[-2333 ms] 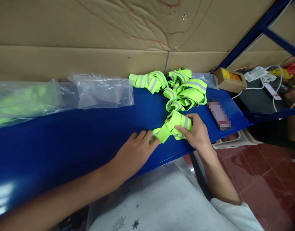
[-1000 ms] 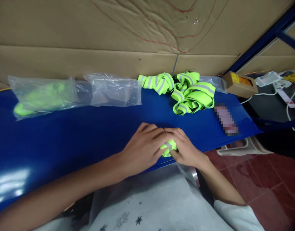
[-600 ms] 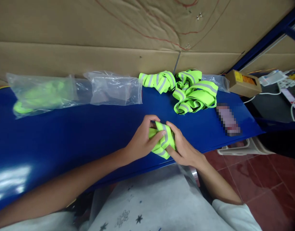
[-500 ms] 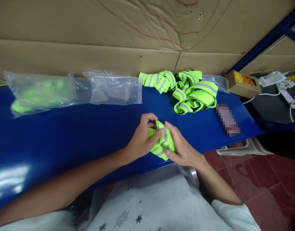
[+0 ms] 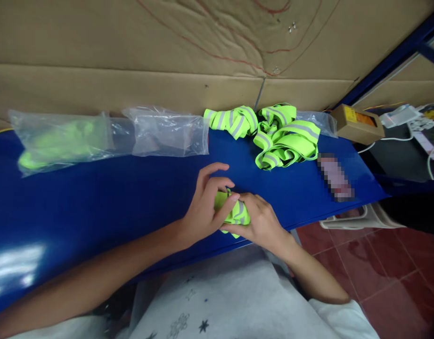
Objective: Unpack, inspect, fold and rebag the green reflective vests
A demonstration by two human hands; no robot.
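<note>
A folded yellow-green strap with a grey stripe (image 5: 241, 214) is between my hands near the table's front edge. My left hand (image 5: 207, 207) grips its left side, thumb on top and the upper fingers curved above it. My right hand (image 5: 261, 219) is wrapped round its right side, hiding part of it. Beyond my hands lie a rolled strap of the same kind (image 5: 233, 120) and a looser heap of straps (image 5: 287, 139).
On the blue table (image 5: 96, 202), a clear bag with yellow-green material (image 5: 61, 141) and another clear bag (image 5: 167, 134) lie at the back left. At the right are a blurred-out flat object (image 5: 335, 178), a cardboard box (image 5: 358, 125) and white cables.
My right hand has moved left and closed further round the folded strap, which now shows less. The upper fingers of my left hand have lifted and spread.
</note>
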